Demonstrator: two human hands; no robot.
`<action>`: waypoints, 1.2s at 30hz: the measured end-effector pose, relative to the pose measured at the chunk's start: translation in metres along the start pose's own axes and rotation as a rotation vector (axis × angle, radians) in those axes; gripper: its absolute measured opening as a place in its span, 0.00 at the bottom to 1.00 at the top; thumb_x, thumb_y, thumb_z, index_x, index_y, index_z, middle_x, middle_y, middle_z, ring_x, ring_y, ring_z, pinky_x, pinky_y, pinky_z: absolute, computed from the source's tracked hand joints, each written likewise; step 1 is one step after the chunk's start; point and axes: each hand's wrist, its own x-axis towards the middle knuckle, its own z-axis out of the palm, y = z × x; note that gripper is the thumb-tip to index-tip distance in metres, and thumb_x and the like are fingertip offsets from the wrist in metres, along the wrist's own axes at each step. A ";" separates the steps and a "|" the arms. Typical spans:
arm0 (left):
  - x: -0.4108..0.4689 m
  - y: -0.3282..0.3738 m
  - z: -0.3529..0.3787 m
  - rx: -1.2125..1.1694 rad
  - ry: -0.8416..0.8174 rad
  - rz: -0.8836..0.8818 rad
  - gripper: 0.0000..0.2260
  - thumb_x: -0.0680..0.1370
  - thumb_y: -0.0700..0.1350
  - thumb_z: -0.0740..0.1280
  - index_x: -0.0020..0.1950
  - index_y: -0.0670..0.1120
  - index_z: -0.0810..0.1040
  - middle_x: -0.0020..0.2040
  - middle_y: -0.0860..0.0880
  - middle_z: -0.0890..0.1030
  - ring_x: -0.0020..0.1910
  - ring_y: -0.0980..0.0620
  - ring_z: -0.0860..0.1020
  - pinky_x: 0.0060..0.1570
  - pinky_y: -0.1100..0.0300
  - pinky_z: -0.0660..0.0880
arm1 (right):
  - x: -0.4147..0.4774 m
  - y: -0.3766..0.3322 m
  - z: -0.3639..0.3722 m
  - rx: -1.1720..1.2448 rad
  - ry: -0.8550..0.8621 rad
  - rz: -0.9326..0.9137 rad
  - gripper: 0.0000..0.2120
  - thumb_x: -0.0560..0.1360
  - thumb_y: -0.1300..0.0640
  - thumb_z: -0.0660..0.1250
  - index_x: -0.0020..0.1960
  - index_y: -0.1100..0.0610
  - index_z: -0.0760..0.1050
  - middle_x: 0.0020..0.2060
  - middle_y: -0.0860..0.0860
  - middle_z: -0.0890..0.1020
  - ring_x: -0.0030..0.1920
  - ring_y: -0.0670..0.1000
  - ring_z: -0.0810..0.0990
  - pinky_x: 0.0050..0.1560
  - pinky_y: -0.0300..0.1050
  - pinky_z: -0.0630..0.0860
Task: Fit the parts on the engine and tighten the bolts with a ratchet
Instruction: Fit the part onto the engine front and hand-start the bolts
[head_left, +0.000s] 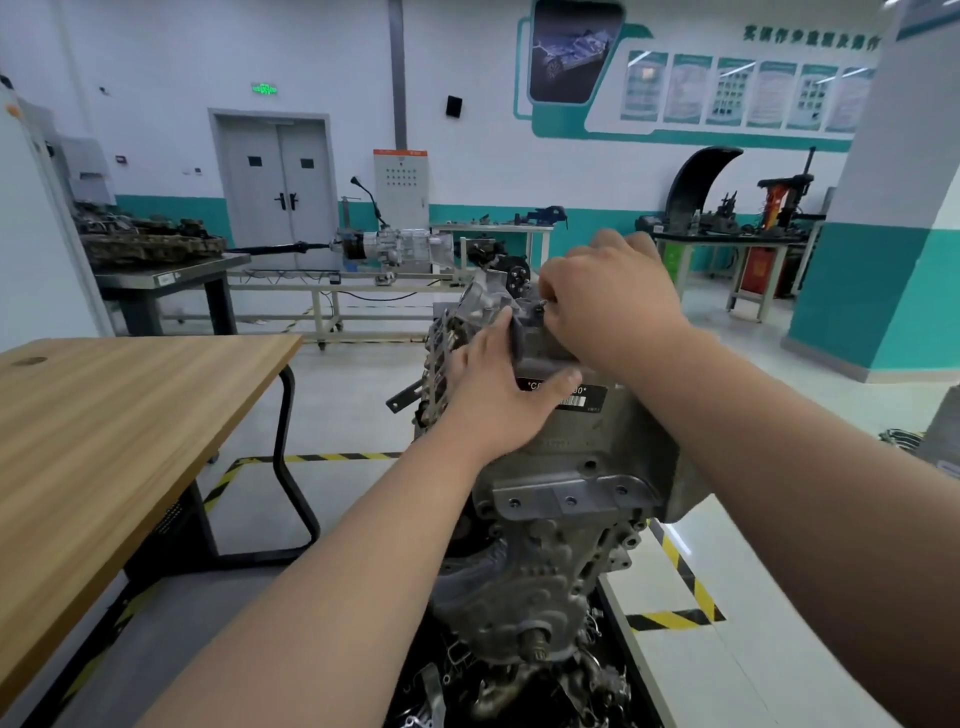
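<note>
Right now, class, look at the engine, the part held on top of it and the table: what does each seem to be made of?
The engine looks cast metal, probably aluminium: dull grey, grainy, ribbed. The part looks cast metal too, grey with a faint sheen. The table has a wood-look top, perhaps laminate, evenly grained, on a black bent metal leg.

Two hands, left hand (496, 402) and right hand (610, 299), one engine (576, 467), one wooden table (104, 415), one double door (280, 182)
</note>
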 end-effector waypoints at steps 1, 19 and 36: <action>0.002 0.001 0.003 0.069 0.022 0.016 0.43 0.71 0.69 0.63 0.79 0.50 0.53 0.76 0.47 0.61 0.75 0.44 0.56 0.73 0.45 0.55 | 0.004 0.001 -0.001 -0.029 -0.035 -0.022 0.06 0.77 0.58 0.62 0.50 0.53 0.78 0.46 0.51 0.80 0.52 0.56 0.71 0.57 0.51 0.63; 0.005 -0.002 0.010 -0.009 0.088 0.070 0.40 0.71 0.68 0.65 0.76 0.48 0.60 0.73 0.46 0.67 0.72 0.42 0.60 0.68 0.43 0.63 | 0.024 0.001 0.010 -0.181 -0.172 -0.153 0.06 0.77 0.60 0.62 0.47 0.50 0.75 0.41 0.49 0.76 0.46 0.53 0.67 0.50 0.48 0.57; 0.029 0.015 -0.027 -0.376 -0.091 -0.138 0.18 0.76 0.54 0.67 0.65 0.52 0.75 0.55 0.54 0.79 0.53 0.58 0.76 0.43 0.64 0.70 | 0.033 0.005 0.014 0.191 -0.257 0.268 0.08 0.75 0.56 0.66 0.41 0.56 0.68 0.36 0.52 0.70 0.48 0.57 0.69 0.48 0.51 0.70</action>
